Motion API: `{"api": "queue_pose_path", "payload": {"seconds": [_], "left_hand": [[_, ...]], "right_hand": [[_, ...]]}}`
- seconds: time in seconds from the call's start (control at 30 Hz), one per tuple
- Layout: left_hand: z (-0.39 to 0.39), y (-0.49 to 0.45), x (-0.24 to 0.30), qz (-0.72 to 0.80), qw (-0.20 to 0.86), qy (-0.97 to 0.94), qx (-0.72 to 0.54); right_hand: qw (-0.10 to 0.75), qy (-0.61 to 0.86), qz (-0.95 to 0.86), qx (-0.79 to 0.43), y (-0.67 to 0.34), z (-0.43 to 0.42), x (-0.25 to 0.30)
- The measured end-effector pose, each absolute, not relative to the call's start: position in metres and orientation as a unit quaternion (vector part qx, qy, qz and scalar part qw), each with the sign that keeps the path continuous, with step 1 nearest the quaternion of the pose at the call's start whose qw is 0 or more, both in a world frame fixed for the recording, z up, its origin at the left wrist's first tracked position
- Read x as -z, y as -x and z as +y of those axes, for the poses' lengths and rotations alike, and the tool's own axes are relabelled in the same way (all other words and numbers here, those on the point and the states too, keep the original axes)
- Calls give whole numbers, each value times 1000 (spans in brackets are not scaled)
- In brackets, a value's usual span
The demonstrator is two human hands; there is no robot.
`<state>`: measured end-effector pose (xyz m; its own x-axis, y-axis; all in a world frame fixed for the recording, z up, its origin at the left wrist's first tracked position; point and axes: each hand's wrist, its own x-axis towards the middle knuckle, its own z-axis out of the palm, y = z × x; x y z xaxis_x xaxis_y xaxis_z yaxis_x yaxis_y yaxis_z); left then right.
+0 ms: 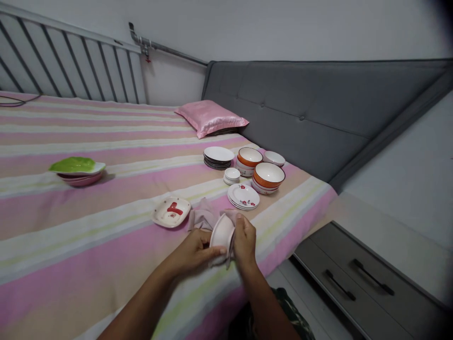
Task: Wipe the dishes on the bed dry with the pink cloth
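Note:
My left hand (pixel 198 250) grips the near side of a small white dish (pixel 222 232), its thumb lying across the inside. On the other side my right hand (pixel 245 238) is closed round a greyish-pink cloth (pixel 204 216) pressed against the dish. The dish is tipped on its side, and part of the cloth spreads onto the bed to the left. Close by on the left lies a cream square plate (pixel 166 212) with a red pattern. Just beyond my hands are stacked white plates with red flowers (pixel 244 195).
Behind stand small white dishes (pixel 232 174), a plate stack (pixel 218 153), orange bowls (pixel 269 174) and a pale bowl (pixel 274 157). A green leaf-shaped dish (pixel 74 165) tops pink dishes at left. A pink pillow (pixel 212 117) lies near the grey headboard (pixel 283 99); a drawer cabinet (pixel 354 274) stands right.

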<state>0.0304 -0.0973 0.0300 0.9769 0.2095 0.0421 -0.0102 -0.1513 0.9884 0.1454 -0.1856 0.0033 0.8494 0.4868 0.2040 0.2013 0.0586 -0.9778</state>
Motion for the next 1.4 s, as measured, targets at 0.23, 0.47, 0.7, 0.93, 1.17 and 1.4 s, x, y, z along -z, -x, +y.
{"api": "queue_pose_path", "payload": {"seconds": [0.23,0.47,0.7,0.93,1.17,1.4], "left_hand": [[-92,-30,-27,80,678,-728,-64],[-84,-34,-21,93,695,-704,-116],[-82,-36,-11,133,692,-688,-174],[-82,-36,-11,159,696,-687,-136],[-85,-37,-8,144,758,-623,-129],[-91,-38,-7,137,797,-571,-140]], "right_hand": [[630,658,-404,-83,-131,-195,-15],[578,629,-519,-26,-124,-197,-18],[492,651,-577,-39,-119,-197,-29],[540,660,-513,-99,-126,-193,-22],[622,645,-410,-170,-138,-183,-3],[635,662,-345,-200,-141,-183,6]]}}
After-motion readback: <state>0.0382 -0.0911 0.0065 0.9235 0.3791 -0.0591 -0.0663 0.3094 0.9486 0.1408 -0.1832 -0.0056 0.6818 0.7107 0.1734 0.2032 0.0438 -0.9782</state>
